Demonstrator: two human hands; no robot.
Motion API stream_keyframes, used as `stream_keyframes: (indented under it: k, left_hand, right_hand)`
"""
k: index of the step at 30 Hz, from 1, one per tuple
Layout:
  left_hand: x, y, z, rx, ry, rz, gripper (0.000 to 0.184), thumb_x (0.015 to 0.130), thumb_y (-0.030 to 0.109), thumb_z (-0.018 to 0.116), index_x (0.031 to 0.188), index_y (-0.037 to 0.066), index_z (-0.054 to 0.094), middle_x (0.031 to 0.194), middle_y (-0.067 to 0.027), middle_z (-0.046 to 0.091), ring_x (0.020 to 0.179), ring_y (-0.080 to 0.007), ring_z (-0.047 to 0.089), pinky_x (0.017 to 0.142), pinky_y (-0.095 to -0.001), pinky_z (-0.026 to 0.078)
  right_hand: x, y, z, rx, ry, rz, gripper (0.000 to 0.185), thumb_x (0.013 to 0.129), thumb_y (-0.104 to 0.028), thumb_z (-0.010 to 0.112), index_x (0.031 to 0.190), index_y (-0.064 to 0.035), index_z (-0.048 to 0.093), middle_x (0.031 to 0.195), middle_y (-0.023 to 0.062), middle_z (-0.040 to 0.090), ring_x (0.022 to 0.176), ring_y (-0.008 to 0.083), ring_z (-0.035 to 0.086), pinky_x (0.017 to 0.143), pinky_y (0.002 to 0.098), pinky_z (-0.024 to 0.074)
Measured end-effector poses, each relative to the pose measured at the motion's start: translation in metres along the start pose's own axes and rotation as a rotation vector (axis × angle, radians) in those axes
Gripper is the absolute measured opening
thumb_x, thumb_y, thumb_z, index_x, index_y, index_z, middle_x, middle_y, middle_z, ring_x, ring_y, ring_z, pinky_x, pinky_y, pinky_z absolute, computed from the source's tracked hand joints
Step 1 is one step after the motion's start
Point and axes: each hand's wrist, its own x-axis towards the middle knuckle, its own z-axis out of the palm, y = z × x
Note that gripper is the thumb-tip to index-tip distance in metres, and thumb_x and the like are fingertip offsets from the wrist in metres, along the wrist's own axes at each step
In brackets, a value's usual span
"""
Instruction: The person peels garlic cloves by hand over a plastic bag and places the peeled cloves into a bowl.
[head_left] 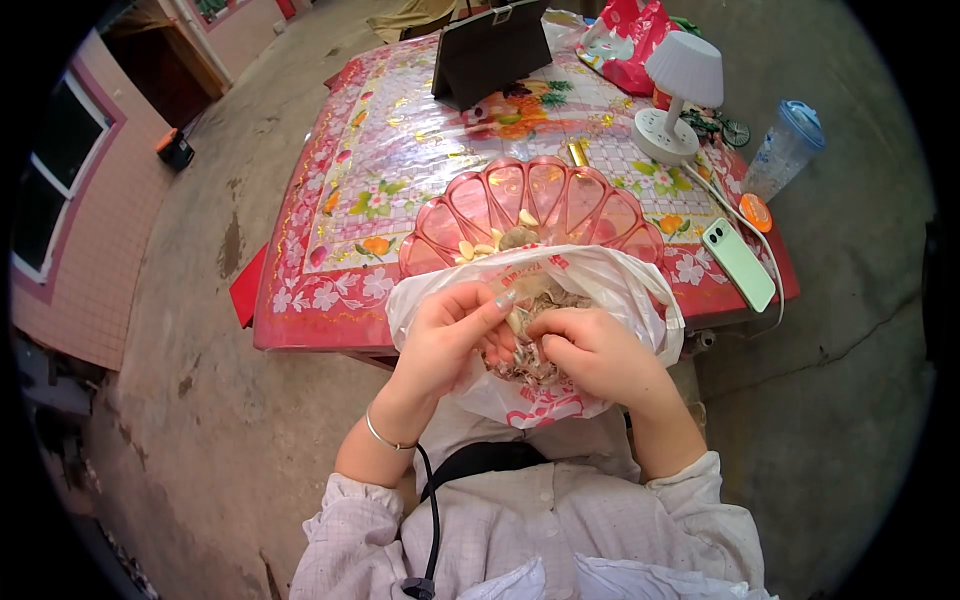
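Note:
Both hands are over the mouth of a white plastic bag on my lap, which holds brownish, papery scraps. My left hand has its thumb and fingers bent round a small pale piece, perhaps a garlic clove. My right hand is closed beside it, fingertips near the same piece; whatever they pinch is too small to make out. Just beyond the bag, a pink scalloped tray bears several pale cloves and a round brownish bulb.
On the flowered tablecloth stand a dark tablet case, a white lamp and a lidded cup. A light green phone lies at the right edge by a white cable. Red bags sit at the back.

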Motion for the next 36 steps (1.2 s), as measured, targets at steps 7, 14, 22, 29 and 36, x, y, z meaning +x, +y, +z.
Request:
stream_keyframes:
  k: [7, 14, 22, 29, 36]
  left_hand:
    - [-0.003, -0.006, 0.003, 0.045, 0.051, 0.114, 0.017, 0.087, 0.014, 0.053, 0.075, 0.003, 0.052, 0.061, -0.0007, 0.053, 0.052, -0.0053, 0.048, 0.047, -0.0183, 0.038]
    - [-0.006, -0.007, 0.006, 0.234, 0.072, 0.197, 0.016, 0.086, 0.013, 0.054, 0.076, 0.001, 0.054, 0.061, 0.0006, 0.052, 0.053, -0.0042, 0.047, 0.047, -0.0182, 0.037]
    - [-0.009, -0.006, 0.01, 0.361, -0.01, 0.201, 0.013, 0.087, 0.009, 0.051, 0.085, -0.003, 0.057, 0.069, -0.0014, 0.055, 0.057, -0.0055, 0.049, 0.051, -0.0184, 0.039]
    - [-0.01, -0.01, 0.007, 0.063, -0.108, 0.196, 0.018, 0.088, 0.01, 0.049, 0.093, -0.005, 0.058, 0.074, -0.0059, 0.06, 0.062, -0.0086, 0.055, 0.057, -0.0205, 0.046]
    - [-0.014, -0.003, 0.007, 0.213, -0.118, 0.137, 0.017, 0.086, 0.009, 0.053, 0.094, -0.005, 0.059, 0.077, -0.007, 0.062, 0.068, -0.0101, 0.061, 0.061, -0.0213, 0.05]
  right_hand:
    - [-0.001, -0.004, 0.001, -0.198, 0.183, -0.074, 0.021, 0.081, -0.02, 0.055, 0.084, 0.0005, 0.06, 0.072, 0.0172, 0.06, 0.067, 0.0306, 0.058, 0.062, 0.0356, 0.0452]
    - [-0.004, -0.011, 0.001, 0.223, 0.178, 0.013, 0.028, 0.067, 0.001, 0.069, 0.093, 0.0013, 0.058, 0.078, 0.0048, 0.061, 0.067, 0.009, 0.058, 0.06, 0.0212, 0.0472]
    - [-0.006, -0.001, 0.006, 0.112, 0.342, -0.261, 0.016, 0.071, -0.002, 0.068, 0.084, 0.0046, 0.062, 0.076, 0.0093, 0.064, 0.066, 0.0118, 0.062, 0.058, 0.0223, 0.0501]
    - [-0.008, 0.003, 0.007, 0.296, 0.325, -0.156, 0.015, 0.071, -0.001, 0.068, 0.083, 0.0051, 0.063, 0.074, 0.0082, 0.064, 0.066, 0.0104, 0.061, 0.059, 0.0218, 0.0504]
    - [-0.009, 0.005, 0.004, 0.339, 0.285, -0.11, 0.015, 0.07, -0.001, 0.069, 0.082, 0.0054, 0.063, 0.074, 0.0083, 0.064, 0.066, 0.0105, 0.061, 0.058, 0.0213, 0.0503]
